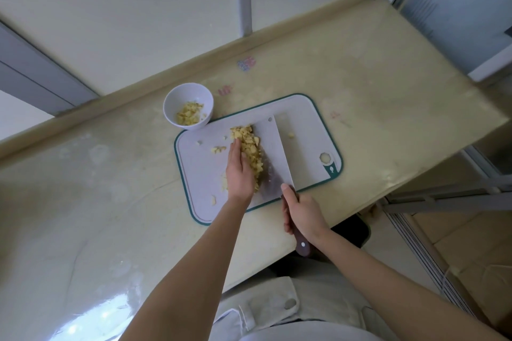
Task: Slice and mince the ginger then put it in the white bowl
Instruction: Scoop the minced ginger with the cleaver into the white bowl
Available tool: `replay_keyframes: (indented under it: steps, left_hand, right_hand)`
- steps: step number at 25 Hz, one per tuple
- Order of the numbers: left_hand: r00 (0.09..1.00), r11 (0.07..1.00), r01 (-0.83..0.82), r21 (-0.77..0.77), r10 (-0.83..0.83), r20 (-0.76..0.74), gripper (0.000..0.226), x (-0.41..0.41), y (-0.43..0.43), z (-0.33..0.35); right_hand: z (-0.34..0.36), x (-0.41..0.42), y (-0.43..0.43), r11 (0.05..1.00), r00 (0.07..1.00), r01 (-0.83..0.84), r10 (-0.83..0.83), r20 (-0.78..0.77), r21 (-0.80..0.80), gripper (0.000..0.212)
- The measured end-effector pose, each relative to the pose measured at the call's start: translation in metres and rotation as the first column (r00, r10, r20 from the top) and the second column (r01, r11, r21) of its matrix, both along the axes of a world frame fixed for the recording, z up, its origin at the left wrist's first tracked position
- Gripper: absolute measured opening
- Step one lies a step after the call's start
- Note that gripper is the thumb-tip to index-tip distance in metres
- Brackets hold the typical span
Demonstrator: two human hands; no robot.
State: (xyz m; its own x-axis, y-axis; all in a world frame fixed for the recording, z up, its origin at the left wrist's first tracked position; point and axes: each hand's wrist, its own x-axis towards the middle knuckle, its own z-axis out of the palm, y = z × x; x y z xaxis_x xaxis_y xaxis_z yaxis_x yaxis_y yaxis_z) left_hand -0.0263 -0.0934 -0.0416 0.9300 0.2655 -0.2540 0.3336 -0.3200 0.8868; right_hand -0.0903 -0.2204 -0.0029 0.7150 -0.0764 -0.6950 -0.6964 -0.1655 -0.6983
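Our left hand (239,171), fingers straight and together, presses the heap of minced ginger (250,147) against the flat of the cleaver (273,152), whose handle our right hand (303,214) grips. The heap lies on the cutting board (199,174); more ginger sits in the white bowl (188,93), just beyond on the tabletop (110,174). We judge the bits light, moist and clingy, apt to scatter, so we scoop them on the blade rather than pinch them.
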Motion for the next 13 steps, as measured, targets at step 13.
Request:
replay_keyframes:
  steps: [13]
  left_hand:
    - [0.996,0.998,0.034,0.050,-0.038,0.083,0.042,0.019,-0.008,0.013]
  right_hand:
    - [0.027,0.015,-0.005,0.989,0.996,-0.011,0.023,-0.081,0.147,0.048]
